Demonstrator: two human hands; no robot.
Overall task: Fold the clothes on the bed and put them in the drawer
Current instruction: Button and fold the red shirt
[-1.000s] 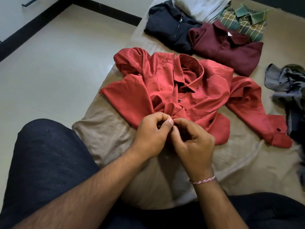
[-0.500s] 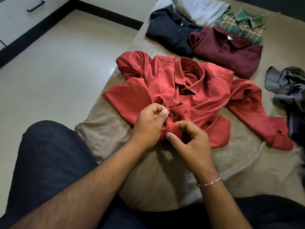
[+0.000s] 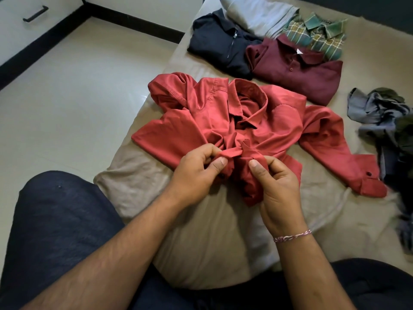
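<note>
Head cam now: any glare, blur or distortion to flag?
Head view: soft glare patch on the floor beside the bed; wide-angle bending at the edges; grey clothes pile at right looks smeared; both hands, left hand and right hand, and the red shirt are sharp.

Home bedroom: bed (image 3: 335, 220), drawer (image 3: 26, 21)

We see the left hand (image 3: 196, 173) and right hand (image 3: 277, 189) pinching the bunched front of a red shirt (image 3: 279, 121) spread on the bed (image 3: 138, 189). Beyond it lie folded navy (image 3: 219, 45), maroon (image 3: 297, 77), grey (image 3: 259, 12) and plaid (image 3: 321, 34) garments; a crumpled pile (image 3: 384, 113) sits at right.
</note>
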